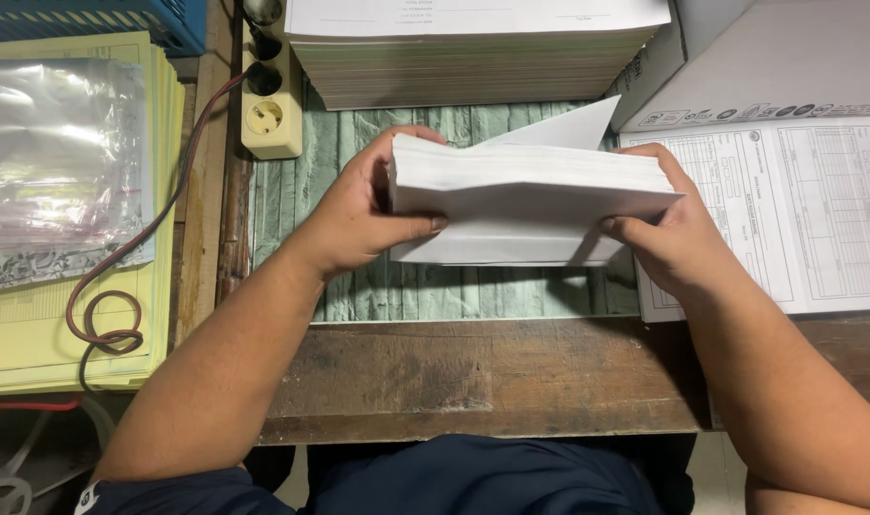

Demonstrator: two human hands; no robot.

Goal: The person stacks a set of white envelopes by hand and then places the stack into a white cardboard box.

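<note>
A thick bundle of white paper sheets (530, 186) is held edge-up over the green wood-pattern mat (435, 291). My left hand (363, 215) grips its left end, thumb in front and fingers behind. My right hand (673, 234) grips the right end the same way. One loose sheet corner (573, 129) sticks up behind the bundle. The bottom sheets bend down toward the mat.
A tall stack of printed white forms (473, 48) stands behind the bundle. Printed forms (797, 210) and a white box (778, 57) lie at right. At left are yellow paper stacks (34, 334), a plastic bag (58, 167), a power strip (268, 105), a red-brown cable (111, 315). The worn wooden table edge (473, 381) is nearest me.
</note>
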